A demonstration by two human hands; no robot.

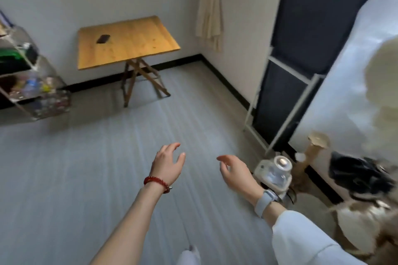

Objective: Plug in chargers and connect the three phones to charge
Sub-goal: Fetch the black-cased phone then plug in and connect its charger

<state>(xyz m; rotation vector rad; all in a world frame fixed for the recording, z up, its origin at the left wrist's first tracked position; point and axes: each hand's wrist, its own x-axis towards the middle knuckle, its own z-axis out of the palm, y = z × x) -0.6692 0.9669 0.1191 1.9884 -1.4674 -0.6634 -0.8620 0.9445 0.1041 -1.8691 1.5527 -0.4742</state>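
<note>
wooden square folding table (137, 49) carries one dark flat phone (103, 39), far ahead and left of both hands. left hand (168, 165) is nearer; right hand (234, 173) too has fingers spread, holding nothing.

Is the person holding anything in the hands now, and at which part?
Nothing is held. The left hand and the right hand are both open and empty above the floor.

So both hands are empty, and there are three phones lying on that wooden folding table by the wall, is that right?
Not quite. The head view shows only one dark phone lying on the wooden folding table by the wall, not three. The rest holds: the left hand and the right hand are both open and empty, held out over the grey floor.
</note>
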